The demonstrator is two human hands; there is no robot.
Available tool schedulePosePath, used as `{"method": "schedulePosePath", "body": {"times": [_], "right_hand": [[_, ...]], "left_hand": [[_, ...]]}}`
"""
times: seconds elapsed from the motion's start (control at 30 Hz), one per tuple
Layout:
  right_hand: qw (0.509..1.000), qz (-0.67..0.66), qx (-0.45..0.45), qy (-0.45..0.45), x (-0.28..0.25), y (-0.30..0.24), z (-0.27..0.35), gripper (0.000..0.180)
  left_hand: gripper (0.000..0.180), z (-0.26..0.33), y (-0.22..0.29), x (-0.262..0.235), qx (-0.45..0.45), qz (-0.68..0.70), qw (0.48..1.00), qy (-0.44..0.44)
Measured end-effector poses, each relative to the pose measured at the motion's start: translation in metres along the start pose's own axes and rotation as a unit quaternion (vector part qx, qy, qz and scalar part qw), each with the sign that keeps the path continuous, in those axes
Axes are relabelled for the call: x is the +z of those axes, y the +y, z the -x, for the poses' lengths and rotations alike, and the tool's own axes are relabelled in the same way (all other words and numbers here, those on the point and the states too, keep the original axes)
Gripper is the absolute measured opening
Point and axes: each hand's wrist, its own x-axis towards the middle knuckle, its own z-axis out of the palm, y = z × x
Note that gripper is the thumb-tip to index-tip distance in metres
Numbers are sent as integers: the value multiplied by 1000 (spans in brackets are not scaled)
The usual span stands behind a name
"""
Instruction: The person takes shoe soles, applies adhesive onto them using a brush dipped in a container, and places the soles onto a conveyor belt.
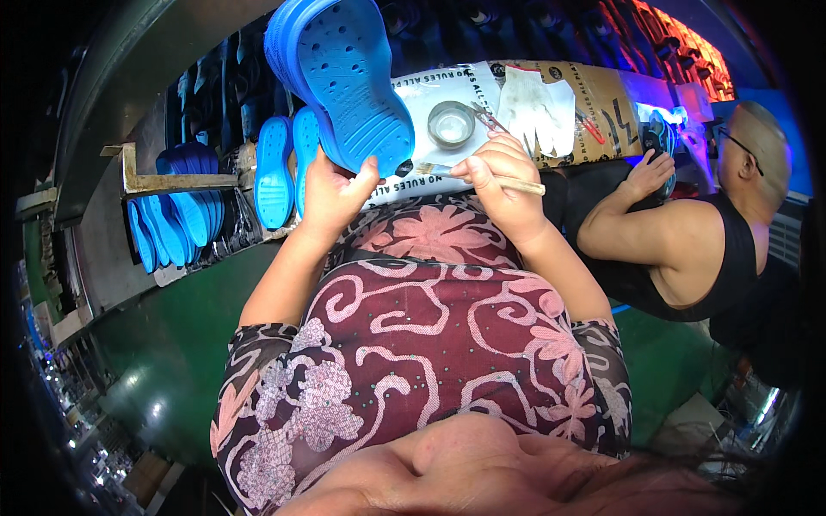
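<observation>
The left hand (331, 191) grips a blue clog (344, 82); at its three o'clock, the right hand (497, 176) pinches a brush (482, 178).

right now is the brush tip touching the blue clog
Touching. In the head view the dark tip of the brush, held in the right hand, meets the heel edge of the blue clog that the left hand holds, with no gap visible.

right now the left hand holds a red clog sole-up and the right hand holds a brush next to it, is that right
Not quite: the clog is blue, not red, as the head view shows. The rest stands: the left hand holds it sole-up, and the right hand holds a brush next to it.
</observation>
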Motion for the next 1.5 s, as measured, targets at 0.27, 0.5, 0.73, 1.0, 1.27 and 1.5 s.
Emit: {"method": "schedulePosePath", "body": {"times": [0.27, 0.5, 0.73, 1.0, 1.27, 1.5], "right_hand": [[999, -23, -41, -4, 5, -4, -4, 22], [1000, 9, -16, 25, 1, -2, -2, 21], [995, 51, -88, -13, 6, -3, -2, 18], [997, -6, -58, 46, 4, -4, -3, 20], [998, 11, -68, 8, 2, -2, -1, 21], [995, -61, -60, 56, 2, 2, -4, 21]], "left_hand": [[38, 1, 2, 6, 4, -33, 999, 9], [37, 3, -7, 1, 24, -33, 999, 19], [37, 2, -11, 9, 26, 16, 999, 37], [28, 2, -6, 17, 61, 37, 995, 69], [28, -4, -3, 21, 75, 64, 992, 72], [29, -3, -2, 20, 65, 66, 992, 81]]}}
